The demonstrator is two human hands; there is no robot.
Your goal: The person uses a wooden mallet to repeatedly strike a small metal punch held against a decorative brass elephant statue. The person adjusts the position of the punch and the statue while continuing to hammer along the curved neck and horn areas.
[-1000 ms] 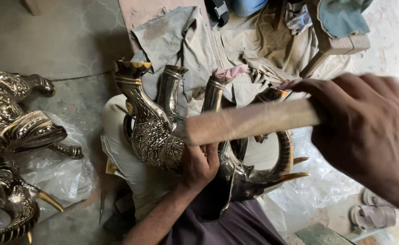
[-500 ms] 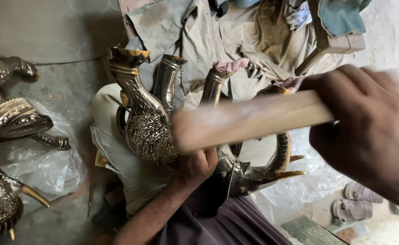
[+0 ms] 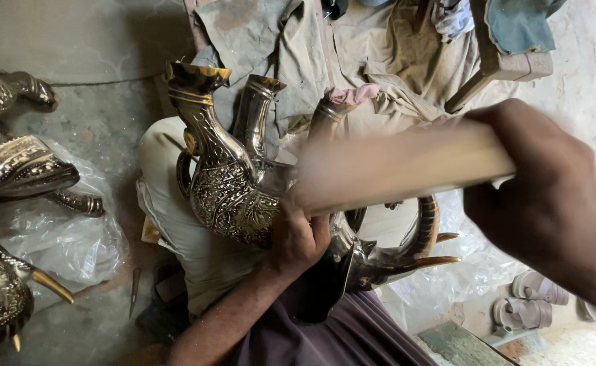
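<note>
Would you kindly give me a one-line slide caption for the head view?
Left hand steadies an engraved metal animal figure on the lap while right hand swings a wooden stick.

The metal animal figure (image 3: 237, 183) lies on the person's lap. Left of it, more metal figures (image 3: 13, 169) rest on a plastic sheet (image 3: 74, 244) on the floor. Behind it lies crumpled cloth (image 3: 298, 47); right of it, beyond the wooden stick (image 3: 406, 166), stand small spools (image 3: 532, 301).

Wooden stick (image 3: 406, 169) over engraved elephant (image 3: 237, 190)

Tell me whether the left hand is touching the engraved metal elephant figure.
Touching. The head view shows the left hand pressed against the engraved metal elephant figure, fingers wrapped on its body with no gap, while the right hand grips a wooden stick.
</note>
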